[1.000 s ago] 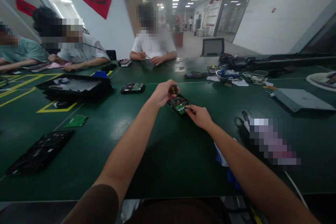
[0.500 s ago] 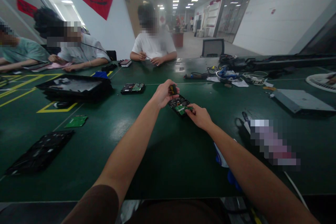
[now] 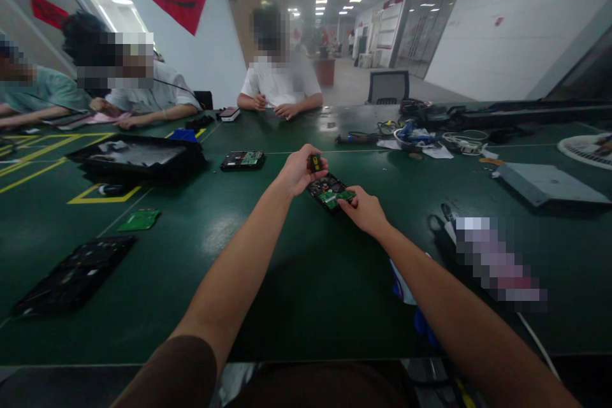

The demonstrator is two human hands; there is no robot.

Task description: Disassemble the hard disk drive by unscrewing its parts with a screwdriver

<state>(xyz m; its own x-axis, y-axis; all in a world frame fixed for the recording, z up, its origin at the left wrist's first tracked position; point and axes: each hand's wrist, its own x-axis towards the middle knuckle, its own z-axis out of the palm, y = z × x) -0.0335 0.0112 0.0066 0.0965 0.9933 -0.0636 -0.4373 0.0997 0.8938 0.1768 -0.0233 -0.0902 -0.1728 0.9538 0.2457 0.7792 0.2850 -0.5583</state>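
Near the table's middle, my left hand [image 3: 297, 172] is closed around a small black part with yellow marks [image 3: 316, 163], whose exact kind I cannot make out. Just below it lies an open black device casing [image 3: 315, 190] with its inner parts showing. A green circuit board [image 3: 329, 199] sits at the casing's near end. My right hand [image 3: 364, 210] pinches the board's right end between thumb and fingers. Whether the board is loose from the casing I cannot tell. The fingertips of my left hand partly cover the casing's far edge.
On the left lie a black casing [image 3: 76, 274], a green board [image 3: 139, 220] and stacked black trays [image 3: 138, 162]. Farther off is another opened device [image 3: 242, 160]. To the right are a grey metal box [image 3: 554, 183] and cables [image 3: 415, 134]. A co-worker [image 3: 280, 86] sits opposite.
The black part has turned slightly in my left hand, so its yellow marks show more clearly. The board's right end has shifted a little at my right fingertips.
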